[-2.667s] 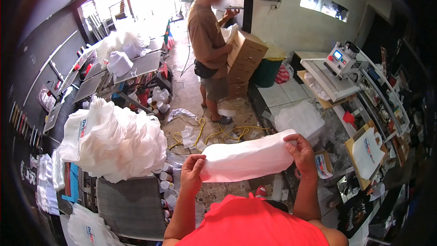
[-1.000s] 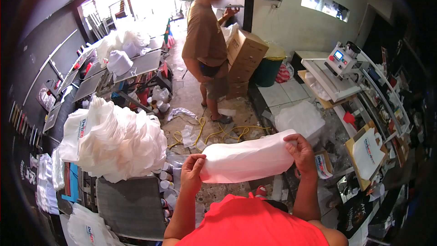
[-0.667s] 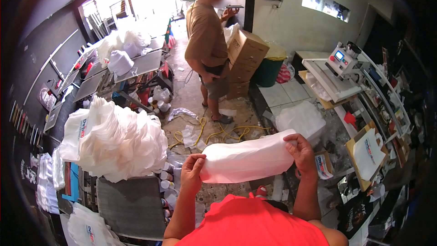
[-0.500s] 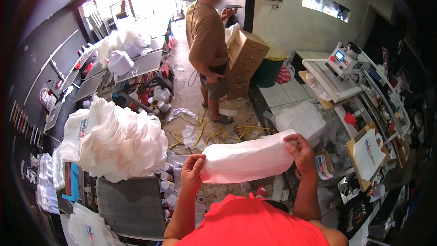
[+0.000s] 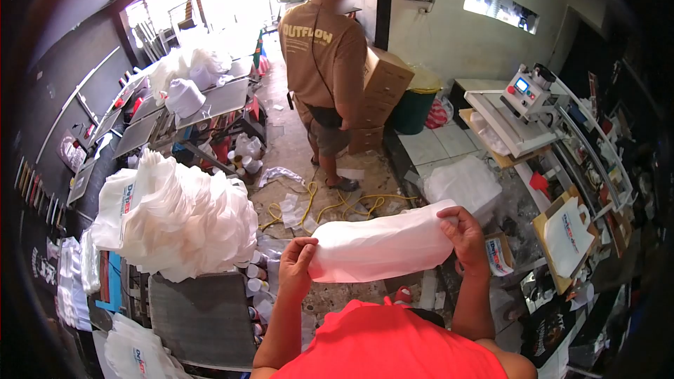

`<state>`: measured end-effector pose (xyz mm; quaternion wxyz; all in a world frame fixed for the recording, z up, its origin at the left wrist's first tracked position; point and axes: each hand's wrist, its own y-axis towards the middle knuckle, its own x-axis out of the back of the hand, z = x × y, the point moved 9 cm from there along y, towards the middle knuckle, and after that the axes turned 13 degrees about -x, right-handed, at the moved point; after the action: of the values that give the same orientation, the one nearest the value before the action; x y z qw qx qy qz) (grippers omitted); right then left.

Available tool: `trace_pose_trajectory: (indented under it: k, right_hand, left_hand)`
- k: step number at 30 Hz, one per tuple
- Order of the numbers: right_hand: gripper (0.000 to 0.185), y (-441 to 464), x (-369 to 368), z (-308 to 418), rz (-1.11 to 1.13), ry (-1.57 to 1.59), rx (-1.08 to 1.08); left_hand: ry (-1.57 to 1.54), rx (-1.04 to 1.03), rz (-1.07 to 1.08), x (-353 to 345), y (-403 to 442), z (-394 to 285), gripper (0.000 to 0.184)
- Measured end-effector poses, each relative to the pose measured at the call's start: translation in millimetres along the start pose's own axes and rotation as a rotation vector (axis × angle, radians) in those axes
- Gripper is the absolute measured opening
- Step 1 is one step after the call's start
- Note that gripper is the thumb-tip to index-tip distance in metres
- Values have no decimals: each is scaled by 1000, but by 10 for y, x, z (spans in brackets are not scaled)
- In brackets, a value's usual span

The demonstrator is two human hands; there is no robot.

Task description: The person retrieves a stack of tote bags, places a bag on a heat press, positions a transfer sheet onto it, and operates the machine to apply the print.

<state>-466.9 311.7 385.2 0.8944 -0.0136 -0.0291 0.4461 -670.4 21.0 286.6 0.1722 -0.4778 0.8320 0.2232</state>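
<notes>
A thin white fabric sheet is stretched out in front of me at waist height; whether it is a bag like the printed ones nearby, I cannot tell. My left hand pinches its left end between thumb and fingers. At the other end, my right hand grips the upper right corner. To the left of my hands stands a tall heap of white printed bags, and below it more printed bags lie beside a dark flat board.
A person stands ahead beside stacked cardboard boxes. A yellow cord winds across the floor. On the right are a heat press, a plastic-wrapped white bundle and a board holding a printed bag.
The person ahead has turned, so that their back with printed lettering now faces me. My hands and the white fabric sheet have hardly moved.
</notes>
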Motion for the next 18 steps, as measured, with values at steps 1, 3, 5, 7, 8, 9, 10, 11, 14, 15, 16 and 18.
trace_pose_trajectory:
  k: [1,3,5,7,8,9,10,11,14,15,16,18]
  right_hand:
    - [18,-5,-3,6,1,8,1]
    - [18,-10,2,6,3,15,2]
    - [19,-13,13,-8,4,-11,9]
    - [22,-22,5,-18,16,28,2]
    - [25,-25,-5,-19,26,68,-6]
    - [25,-28,-7,15,28,68,-5]
    - [28,-37,-18,79,44,64,-3]
    - [31,-55,-41,141,63,60,-6]
    - [39,-60,-64,383,70,66,38]
    - [39,-61,-110,471,73,63,36]
    - [43,-80,-161,580,50,56,67]
    - [54,-67,-165,595,43,27,103]
  left_hand:
    - [-3,1,3,-10,-4,-7,15]
    - [-6,1,2,-18,-14,-17,15]
    - [-8,1,0,-22,-26,-22,15]
    - [-31,6,-2,-30,-40,-24,15]
    - [-31,6,-2,-40,-33,-46,15]
    - [-15,-9,8,-52,-12,-90,16]
    - [1,-22,16,-60,3,-141,18]
    - [2,-18,9,-72,22,-224,18]
    - [99,-126,97,-183,191,-624,39]
    - [98,-126,93,-219,218,-715,39]
    - [141,-113,127,-293,223,-800,43]
    - [175,-56,175,-348,224,-834,54]
